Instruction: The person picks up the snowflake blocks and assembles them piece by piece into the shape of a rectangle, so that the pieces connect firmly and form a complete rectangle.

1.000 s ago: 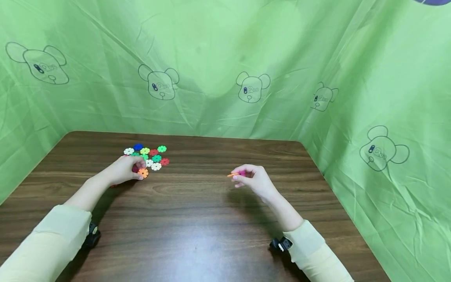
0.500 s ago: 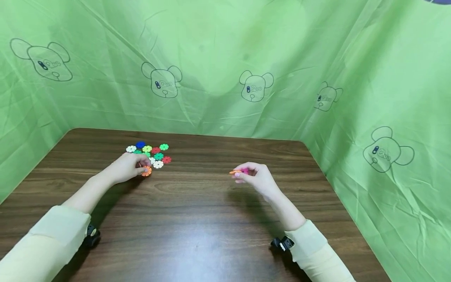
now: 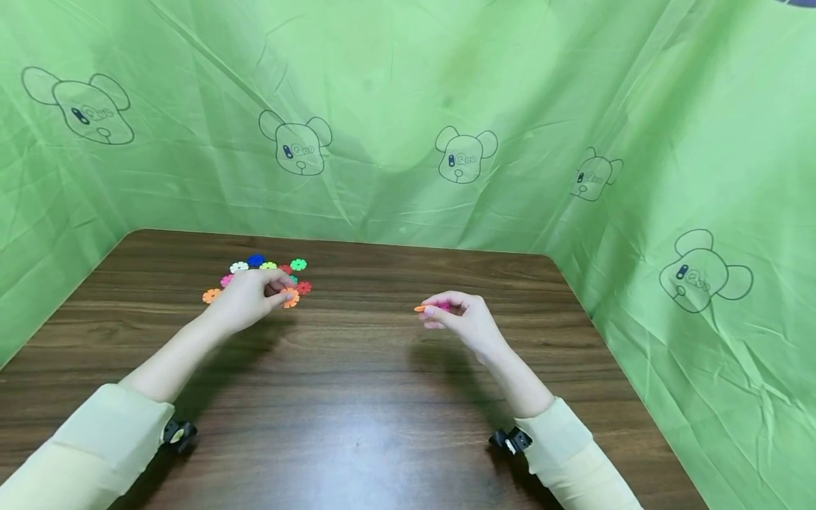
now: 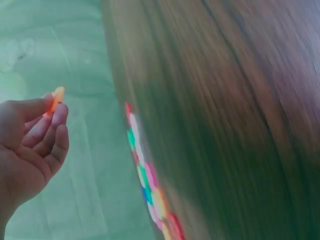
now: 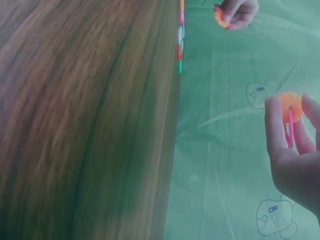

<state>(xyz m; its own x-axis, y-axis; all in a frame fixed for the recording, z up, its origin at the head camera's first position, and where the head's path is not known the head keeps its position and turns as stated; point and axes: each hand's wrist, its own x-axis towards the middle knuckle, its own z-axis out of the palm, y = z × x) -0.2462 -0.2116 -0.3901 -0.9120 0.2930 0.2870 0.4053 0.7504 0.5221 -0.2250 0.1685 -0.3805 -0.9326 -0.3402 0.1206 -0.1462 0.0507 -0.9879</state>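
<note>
My left hand (image 3: 245, 297) pinches an orange flower-shaped interlocking disc (image 3: 291, 298) between thumb and fingers. In the left wrist view this orange disc (image 4: 56, 99) shows almost edge-on, raised over the table. Out to the right, my right hand (image 3: 470, 322) holds a second orange disc (image 5: 291, 101) slotted onto a pink disc (image 5: 290, 131), thumb and fingertips at the orange one's sides. Behind and under the left hand lie several loose discs, among them a white one (image 3: 239, 267), a blue one (image 3: 256, 260) and a green one (image 3: 297, 264); the hand covers some of them.
A brown wood-grain table (image 3: 370, 368) spans the space below both hands. Green cloth (image 3: 389, 85) with printed bear heads hangs along its back and right sides. One orange disc (image 3: 212, 295) lies at the left end of the loose group.
The left hand has risen from the table with the orange disc and moved right, uncovering an orange and a pink disc on the left. My right hand has stayed nearly still.
</note>
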